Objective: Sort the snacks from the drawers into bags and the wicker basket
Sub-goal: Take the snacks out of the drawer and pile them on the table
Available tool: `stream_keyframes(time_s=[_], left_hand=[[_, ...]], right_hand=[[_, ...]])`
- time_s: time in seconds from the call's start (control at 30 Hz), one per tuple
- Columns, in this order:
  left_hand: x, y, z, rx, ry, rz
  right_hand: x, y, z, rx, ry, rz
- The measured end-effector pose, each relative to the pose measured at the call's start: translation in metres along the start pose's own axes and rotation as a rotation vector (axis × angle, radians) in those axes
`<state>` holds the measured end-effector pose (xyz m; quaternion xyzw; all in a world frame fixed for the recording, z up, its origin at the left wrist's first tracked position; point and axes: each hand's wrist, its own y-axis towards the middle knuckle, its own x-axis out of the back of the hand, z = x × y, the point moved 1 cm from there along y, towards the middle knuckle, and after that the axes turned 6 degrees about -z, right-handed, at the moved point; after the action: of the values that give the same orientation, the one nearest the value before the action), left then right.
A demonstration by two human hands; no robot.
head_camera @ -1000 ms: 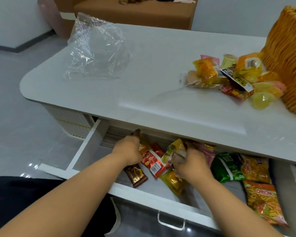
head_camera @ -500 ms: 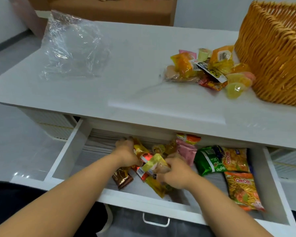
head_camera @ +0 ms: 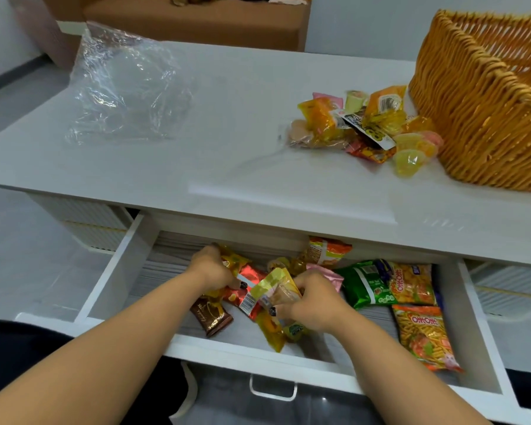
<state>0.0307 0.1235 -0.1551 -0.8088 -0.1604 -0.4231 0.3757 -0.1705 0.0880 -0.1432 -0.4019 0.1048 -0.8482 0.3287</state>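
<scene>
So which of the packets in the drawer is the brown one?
The chocolate packet, lying below the left hand near the drawer's front edge; the other packets are yellow, red, green, pink or orange.

The tabletop (head_camera: 196, 167) is smooth, glossy white. The basket (head_camera: 485, 118) is rough woven wicker. The bag (head_camera: 123, 87) is clear crinkled plastic. The drawer's snack packets (head_camera: 411, 302) are shiny foil.

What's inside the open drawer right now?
The drawer holds snack packets: a green bag, orange chip bags, a brown chocolate packet. Both hands cover what lies beneath them.
</scene>
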Motion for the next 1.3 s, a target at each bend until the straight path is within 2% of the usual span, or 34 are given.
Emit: stream_keyframes(time_s=[0.1,0.2,0.27,0.33,0.47,0.57,0.73,0.8,0.87,0.93,1.07,1.2,1.3], left_hand=[[0.01,-0.01,-0.004,-0.081,-0.001,-0.012],[0.027,-0.035,-0.015,-0.27,0.156,0.008],[0.043,-0.057,-0.023,-0.38,0.279,-0.024],[0.063,-0.077,-0.029,-0.435,0.297,-0.065],[0.112,-0.104,-0.04,-0.449,0.167,-0.13],[0.148,-0.104,-0.051,-0.452,-0.002,-0.244],[0.186,-0.077,-0.073,-0.468,-0.244,-0.565],[0.183,-0.064,-0.072,-0.446,-0.297,-0.665],[0.181,-0.049,-0.068,-0.437,-0.289,-0.691],[0.174,-0.043,-0.066,-0.431,-0.286,-0.671],[0.18,-0.033,-0.065,-0.471,-0.264,-0.706],[0.182,-0.028,-0.063,-0.465,-0.271,-0.719],[0.182,-0.024,-0.062,-0.449,-0.271,-0.722]], right_hand=[[0.003,-0.005,0.004,0.114,-0.062,-0.058],[0.005,-0.009,0.006,0.199,-0.071,-0.092],[0.012,-0.016,0.007,0.274,0.0,-0.107],[0.022,-0.026,0.01,0.318,0.138,-0.109],[0.048,-0.042,0.024,0.352,0.357,-0.143],[0.07,-0.047,0.044,0.35,0.584,-0.191],[0.097,-0.004,0.088,0.285,1.04,-0.479],[0.099,0.03,0.101,0.219,1.116,-0.587],[0.093,0.066,0.108,0.161,1.047,-0.721],[0.084,0.085,0.108,0.11,0.872,-0.826],[0.077,0.111,0.118,0.187,0.659,-0.898],[0.071,0.119,0.128,0.164,0.327,-1.125],[0.071,0.118,0.131,0.153,0.2,-1.208]])
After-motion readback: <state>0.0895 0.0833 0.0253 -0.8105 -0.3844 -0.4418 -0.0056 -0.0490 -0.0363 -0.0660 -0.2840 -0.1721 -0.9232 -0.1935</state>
